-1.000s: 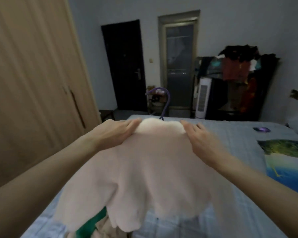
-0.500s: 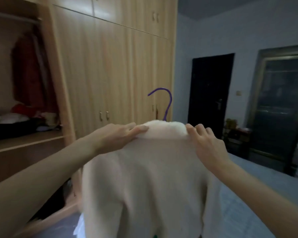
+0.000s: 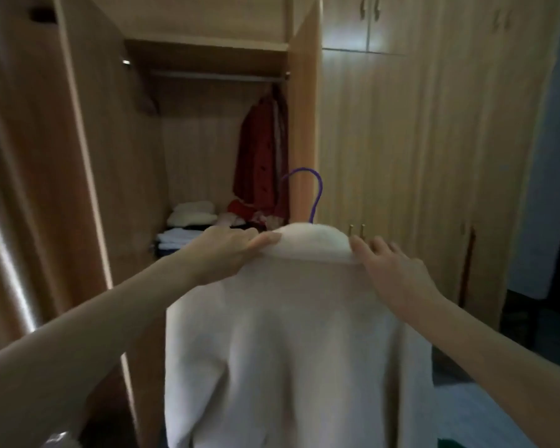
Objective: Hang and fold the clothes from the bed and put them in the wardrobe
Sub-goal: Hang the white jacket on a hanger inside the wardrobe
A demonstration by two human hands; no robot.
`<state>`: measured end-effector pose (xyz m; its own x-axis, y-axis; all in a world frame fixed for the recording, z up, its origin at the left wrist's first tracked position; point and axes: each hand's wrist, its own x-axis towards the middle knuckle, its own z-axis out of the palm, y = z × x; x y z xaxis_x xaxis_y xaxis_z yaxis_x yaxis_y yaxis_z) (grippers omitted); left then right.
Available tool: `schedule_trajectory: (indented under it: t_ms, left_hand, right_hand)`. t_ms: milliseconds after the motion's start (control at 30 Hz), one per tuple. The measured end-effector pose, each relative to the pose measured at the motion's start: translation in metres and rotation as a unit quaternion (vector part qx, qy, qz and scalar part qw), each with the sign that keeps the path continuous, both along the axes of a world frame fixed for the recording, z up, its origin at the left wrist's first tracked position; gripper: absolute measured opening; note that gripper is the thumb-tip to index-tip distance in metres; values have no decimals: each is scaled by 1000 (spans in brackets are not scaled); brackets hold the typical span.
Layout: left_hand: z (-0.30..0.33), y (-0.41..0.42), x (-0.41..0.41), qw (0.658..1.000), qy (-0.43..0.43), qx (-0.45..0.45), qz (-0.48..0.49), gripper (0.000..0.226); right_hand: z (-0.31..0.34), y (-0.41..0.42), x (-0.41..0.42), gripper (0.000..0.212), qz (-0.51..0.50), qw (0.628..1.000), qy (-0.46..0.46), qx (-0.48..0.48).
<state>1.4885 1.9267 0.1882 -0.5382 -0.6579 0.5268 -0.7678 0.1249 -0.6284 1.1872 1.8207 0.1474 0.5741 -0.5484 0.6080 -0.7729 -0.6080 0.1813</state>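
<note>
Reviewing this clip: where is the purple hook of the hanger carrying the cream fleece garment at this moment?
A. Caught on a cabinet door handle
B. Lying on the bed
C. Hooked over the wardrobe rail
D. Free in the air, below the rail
D: the purple hanger hook stands free above the cream fleece garment, well below the metal wardrobe rail, with the left hand and right hand holding the garment's shoulders.

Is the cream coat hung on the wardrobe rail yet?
No. Both hands hold the cream coat below the rail.
</note>
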Motion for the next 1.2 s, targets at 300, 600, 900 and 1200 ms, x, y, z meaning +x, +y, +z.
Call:
schedule_trajectory:
  t_ms: [300,600,900,1200]
  left_hand:
    - [-33,44,125,995,0,26,92,70]
    - [-33,1,194,985,-21,15,173,88]
    - [-10,-95,250,968,-15,13,252,94]
    - [-12,-170,294,962,-4,25,271,87]
  right_hand:
    - [-19,-18,139,52,162,985,16,-55]
    - [-21,-101,227,62,230,970,36,-65]
    - [7,-213,304,60,242,965,14,-102]
    - [11,-287,352,72,248,958,10,-145]
